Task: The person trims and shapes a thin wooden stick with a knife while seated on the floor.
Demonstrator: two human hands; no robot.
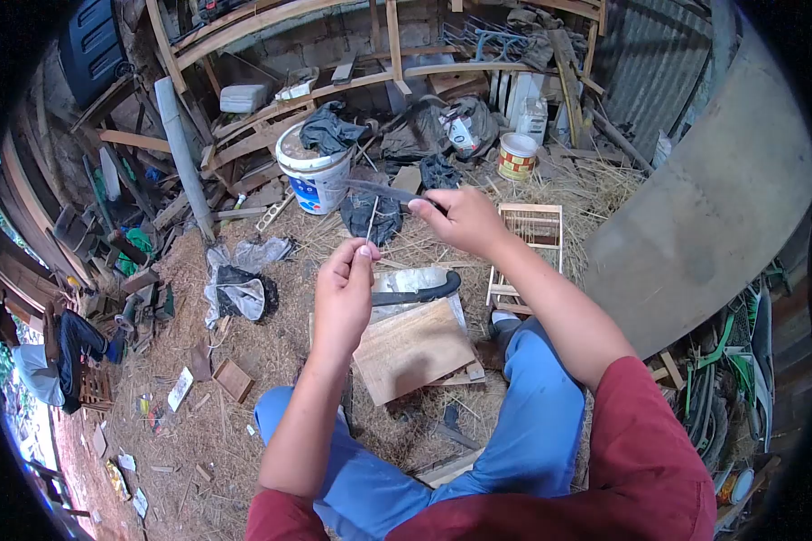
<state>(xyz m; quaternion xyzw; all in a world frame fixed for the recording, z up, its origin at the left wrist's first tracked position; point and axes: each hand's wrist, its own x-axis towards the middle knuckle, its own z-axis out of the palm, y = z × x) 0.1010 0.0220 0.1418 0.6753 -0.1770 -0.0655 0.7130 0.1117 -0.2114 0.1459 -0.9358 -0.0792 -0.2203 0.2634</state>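
Note:
My right hand is closed around the handle of a knife, its blade pointing left. My left hand pinches a thin stick that stands nearly upright from the fingertips. The blade crosses the stick near its top; whether they touch I cannot tell. Below my hands, between my knees, lies a flat wooden board. Just beyond it is a tool with a curved black handle, partly covered by something whitish. A small slatted wooden frame stands to the right.
Beyond my hands stand a white bucket with dark cloth on top and a smaller patterned bucket. A large grey sheet leans at right. A small wooden box lies on the straw-strewn ground. Another person is at far left.

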